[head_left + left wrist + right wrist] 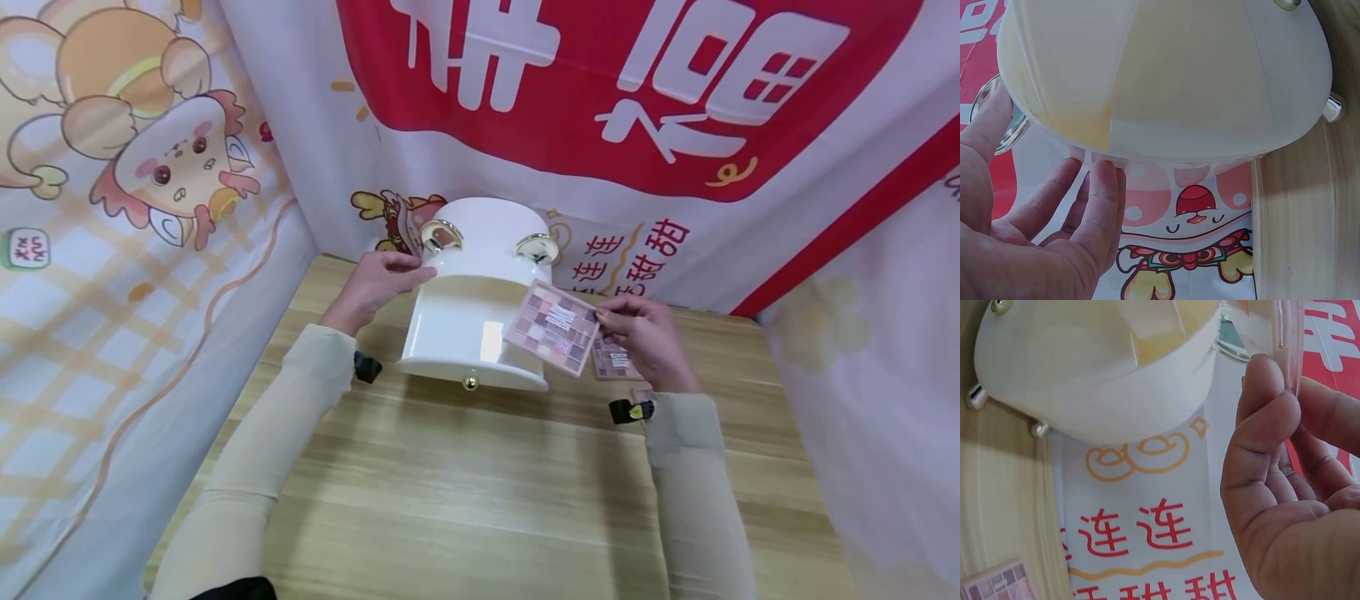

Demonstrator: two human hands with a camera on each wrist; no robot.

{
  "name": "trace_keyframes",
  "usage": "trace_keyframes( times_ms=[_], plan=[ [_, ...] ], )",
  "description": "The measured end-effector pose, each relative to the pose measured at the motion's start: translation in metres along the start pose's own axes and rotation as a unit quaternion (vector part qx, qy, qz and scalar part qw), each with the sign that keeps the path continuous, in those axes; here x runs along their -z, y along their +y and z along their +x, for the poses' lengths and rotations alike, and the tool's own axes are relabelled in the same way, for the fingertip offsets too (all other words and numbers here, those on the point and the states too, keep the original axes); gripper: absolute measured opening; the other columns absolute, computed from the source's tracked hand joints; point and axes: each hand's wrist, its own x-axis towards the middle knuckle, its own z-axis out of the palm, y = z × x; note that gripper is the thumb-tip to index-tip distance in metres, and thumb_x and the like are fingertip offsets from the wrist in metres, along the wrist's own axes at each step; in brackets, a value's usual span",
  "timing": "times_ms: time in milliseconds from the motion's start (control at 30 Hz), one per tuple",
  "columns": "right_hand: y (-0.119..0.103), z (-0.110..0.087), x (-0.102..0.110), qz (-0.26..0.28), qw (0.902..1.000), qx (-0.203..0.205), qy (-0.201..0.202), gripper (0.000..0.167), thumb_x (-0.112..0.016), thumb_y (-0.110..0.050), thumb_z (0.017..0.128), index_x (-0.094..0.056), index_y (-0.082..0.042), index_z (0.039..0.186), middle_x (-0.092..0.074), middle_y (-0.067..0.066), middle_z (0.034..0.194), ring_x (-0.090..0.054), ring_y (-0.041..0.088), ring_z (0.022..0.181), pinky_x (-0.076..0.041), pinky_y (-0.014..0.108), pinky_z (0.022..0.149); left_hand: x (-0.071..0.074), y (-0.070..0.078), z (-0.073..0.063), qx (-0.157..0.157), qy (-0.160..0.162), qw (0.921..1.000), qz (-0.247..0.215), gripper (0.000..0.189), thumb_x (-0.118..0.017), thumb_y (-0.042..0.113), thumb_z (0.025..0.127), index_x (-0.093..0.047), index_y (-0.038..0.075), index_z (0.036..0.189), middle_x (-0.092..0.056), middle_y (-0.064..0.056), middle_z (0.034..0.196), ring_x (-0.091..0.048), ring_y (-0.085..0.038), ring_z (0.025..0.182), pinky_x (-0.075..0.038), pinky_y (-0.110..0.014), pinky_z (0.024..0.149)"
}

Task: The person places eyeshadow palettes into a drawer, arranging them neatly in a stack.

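Note:
A white, round-sided storage box (495, 225) has two gold-rimmed round pieces on top and a drawer front (517, 377) with a gold knob (470, 382). My left hand (375, 287) rests against its left side. In the left wrist view, fairly straight fingers (1102, 194) touch the white wall, and the thumb lies near a gold ring (1020, 131). My right hand (648, 333) pinches an eyeshadow palette (558, 329) by its right edge, thumb against fingers. The palette is tilted beside the box's right side, overlapping it in the head view.
Another eyeshadow palette (613, 365) lies on the wooden table (480, 483) below my right hand; part of it is hidden. A small pink item (641, 395) shows near the right wrist. Printed cloth (300, 167) hangs behind and at both sides.

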Motion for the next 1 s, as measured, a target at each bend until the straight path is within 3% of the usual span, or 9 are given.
trace_keyframes(
  times_ms=[300, 567, 1000],
  plan=[
    [-0.005, 0.007, -0.019, 0.002, 0.9997, 0.008, -0.021, 0.013, -0.068, 0.006, 0.091, -0.068, 0.007, 0.104, -0.066, 0.014, 0.099, -0.066, 0.021, 0.076, -0.059, 0.033, 0.077, -0.001, 0.000, -0.001, -0.008, -0.001, 0.9998, -0.020, 0.067, -0.088, 0.047, 0.076, -0.067, 0.007, 0.125, -0.063, -0.009, 0.122, -0.061, -0.032, 0.112, -0.051, -0.039, 0.093],
    [-0.011, 0.010, -0.040, -0.023, 0.9990, 0.021, -0.033, 0.019, -0.070, 0.004, 0.091, -0.066, 0.008, 0.109, -0.067, 0.014, 0.098, -0.065, 0.020, 0.074, -0.058, 0.029, 0.069, -0.001, 0.000, 0.000, -0.005, -0.001, 0.9999, -0.016, 0.069, -0.088, 0.049, 0.075, -0.067, 0.008, 0.126, -0.062, -0.009, 0.123, -0.061, -0.027, 0.109, -0.051, -0.040, 0.094],
    [-0.015, 0.012, -0.072, -0.063, 0.9951, 0.067, -0.037, 0.015, -0.072, 0.002, 0.090, -0.071, 0.007, 0.104, -0.067, 0.016, 0.093, -0.066, 0.023, 0.072, -0.057, 0.029, 0.064, -0.001, 0.002, 0.000, -0.002, 0.007, 1.0000, 0.001, 0.071, -0.087, 0.052, 0.074, -0.067, 0.009, 0.127, -0.062, -0.007, 0.124, -0.060, -0.025, 0.108, -0.051, -0.040, 0.094]
  ],
)
